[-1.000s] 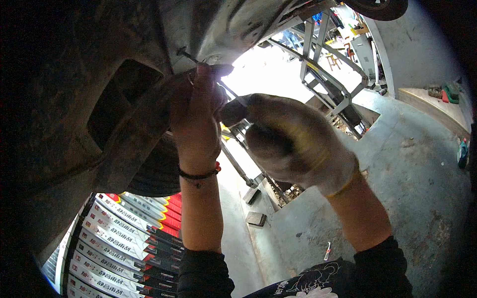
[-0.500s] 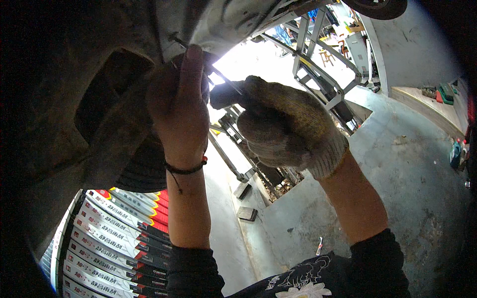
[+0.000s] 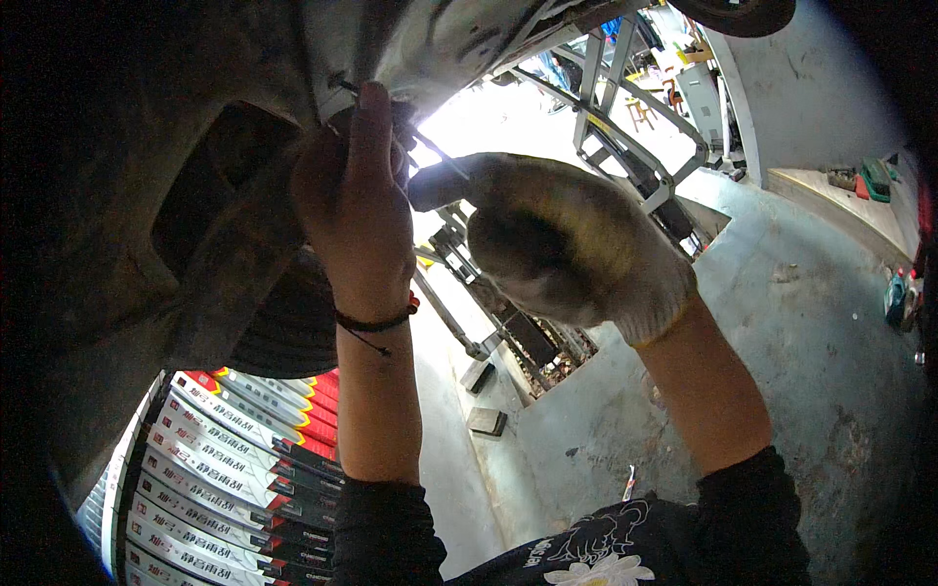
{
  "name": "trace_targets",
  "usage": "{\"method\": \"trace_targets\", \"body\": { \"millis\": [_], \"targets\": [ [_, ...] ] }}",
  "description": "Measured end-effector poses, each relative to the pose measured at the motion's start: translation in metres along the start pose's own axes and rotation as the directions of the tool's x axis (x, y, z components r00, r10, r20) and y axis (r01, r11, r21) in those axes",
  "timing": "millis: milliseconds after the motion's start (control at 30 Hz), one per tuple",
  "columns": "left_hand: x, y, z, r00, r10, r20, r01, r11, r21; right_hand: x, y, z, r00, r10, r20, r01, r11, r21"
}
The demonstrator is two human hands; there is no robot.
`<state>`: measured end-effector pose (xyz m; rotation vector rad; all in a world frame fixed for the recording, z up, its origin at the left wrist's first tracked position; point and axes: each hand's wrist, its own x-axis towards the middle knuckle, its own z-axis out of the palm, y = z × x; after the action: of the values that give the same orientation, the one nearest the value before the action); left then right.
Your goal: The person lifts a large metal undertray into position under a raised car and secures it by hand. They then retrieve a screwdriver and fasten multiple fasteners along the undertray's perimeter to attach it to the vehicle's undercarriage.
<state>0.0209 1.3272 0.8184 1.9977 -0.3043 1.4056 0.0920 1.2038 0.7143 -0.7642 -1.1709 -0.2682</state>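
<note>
Beneath the raised car's underbody, my bare left hand reaches up with its fingers curled around something hidden in shadow. One long digit points upward, its tip beside a short thin metal pin. To its right is my right hand, in a soiled knitted glove, with its fingers curled in. The gloved forefinger stretches toward the left hand. A thin pale rod slants down to this finger; whether the glove grips it is unclear. A dark tyre sits behind the left wrist.
Grey scissor-lift arms stand ahead at the right, with another lift section in a floor recess. Two dark blocks lie on the floor. Stacked long boxes fill the lower left. A ledge holding small items runs along the right wall.
The gloved right hand has turned slightly, its forefinger now straighter and more visible. My left hand has shifted a little, and its wrist has moved slightly right.
</note>
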Motion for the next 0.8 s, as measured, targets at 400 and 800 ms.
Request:
{"method": "trace_targets", "body": {
  "millis": [400,800],
  "targets": [
    [-0.102,-0.058,-0.016,0.970,-0.194,-0.147,0.128,0.919,-0.373,0.013,0.012,0.008,0.970,-0.239,0.047,0.242,0.968,-0.070],
    [-0.476,-0.209,-0.069,-0.153,-0.771,0.618,0.586,-0.575,-0.572,0.004,-0.005,0.015,0.946,-0.323,-0.030,0.272,0.841,-0.468]
  ]
}}
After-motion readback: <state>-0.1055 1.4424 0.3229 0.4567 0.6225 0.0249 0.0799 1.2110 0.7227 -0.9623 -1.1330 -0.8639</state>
